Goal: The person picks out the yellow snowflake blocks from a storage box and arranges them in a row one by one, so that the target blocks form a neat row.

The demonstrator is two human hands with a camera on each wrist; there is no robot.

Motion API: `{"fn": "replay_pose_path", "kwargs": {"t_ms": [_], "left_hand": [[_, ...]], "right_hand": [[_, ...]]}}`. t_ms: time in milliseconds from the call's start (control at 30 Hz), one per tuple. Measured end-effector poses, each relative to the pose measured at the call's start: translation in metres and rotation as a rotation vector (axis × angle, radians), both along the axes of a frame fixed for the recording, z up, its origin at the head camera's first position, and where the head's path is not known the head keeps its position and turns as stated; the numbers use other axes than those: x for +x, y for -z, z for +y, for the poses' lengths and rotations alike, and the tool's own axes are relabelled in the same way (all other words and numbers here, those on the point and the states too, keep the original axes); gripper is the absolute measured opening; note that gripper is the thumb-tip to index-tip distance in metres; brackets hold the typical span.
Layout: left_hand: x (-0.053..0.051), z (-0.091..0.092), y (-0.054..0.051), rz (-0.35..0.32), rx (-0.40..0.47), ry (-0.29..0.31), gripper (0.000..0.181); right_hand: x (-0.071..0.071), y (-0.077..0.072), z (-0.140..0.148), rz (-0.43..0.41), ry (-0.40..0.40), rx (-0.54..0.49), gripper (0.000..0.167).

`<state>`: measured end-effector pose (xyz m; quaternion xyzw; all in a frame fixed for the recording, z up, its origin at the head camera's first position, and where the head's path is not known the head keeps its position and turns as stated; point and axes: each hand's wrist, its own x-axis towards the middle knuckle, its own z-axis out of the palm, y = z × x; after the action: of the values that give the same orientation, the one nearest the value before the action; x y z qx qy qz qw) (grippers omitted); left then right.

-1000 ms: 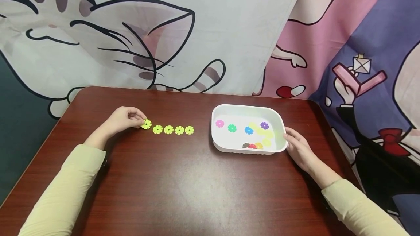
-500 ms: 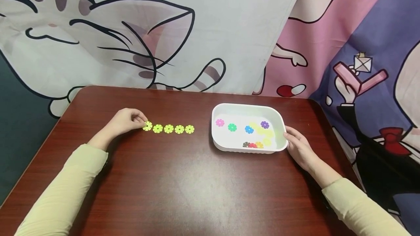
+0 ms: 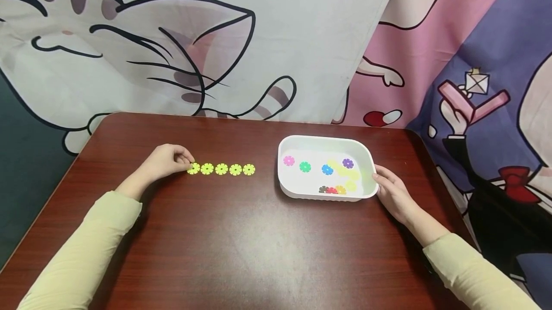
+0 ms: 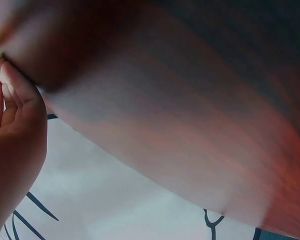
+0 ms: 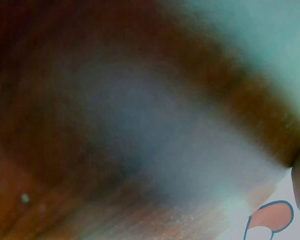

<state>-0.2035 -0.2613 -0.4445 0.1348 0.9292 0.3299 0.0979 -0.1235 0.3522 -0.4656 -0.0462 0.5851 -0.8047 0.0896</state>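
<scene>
- A person's left hand pinches a yellow flower between thumb and fingertips, the fingers curled; in the left wrist view only a sliver of yellow shows there.
- That flower is at the left end of a straight row, just beside four matching flowers flat on a dark red-brown table.
- The right hand grips the right end of a white tray, thumb over the rim; the right wrist view is too blurred to add detail.
- The tray sits right of the row, apart from it. Inside lie pink, green, blue and purple pieces, several pale yellow ones, and black, red and orange pieces clustered by the near wall.
- Behind hangs a cloth with a cartoon cat.
</scene>
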Motion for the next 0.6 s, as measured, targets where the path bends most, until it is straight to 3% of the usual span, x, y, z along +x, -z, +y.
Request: {"fn": "replay_pose_path", "kwargs": {"t_ms": [367, 600], "left_hand": [[0.0004, -0.001, -0.0011, -0.016, 0.028, -0.01, 0.014], [-0.0008, 0.0003, -0.0049, -0.026, 0.071, -0.047, 0.015]], "right_hand": [[-0.0013, 0.0001, 0.0, -0.002, -0.004, -0.002, 0.035], [-0.0011, 0.0005, 0.0004, -0.004, -0.003, -0.005, 0.034]]}}
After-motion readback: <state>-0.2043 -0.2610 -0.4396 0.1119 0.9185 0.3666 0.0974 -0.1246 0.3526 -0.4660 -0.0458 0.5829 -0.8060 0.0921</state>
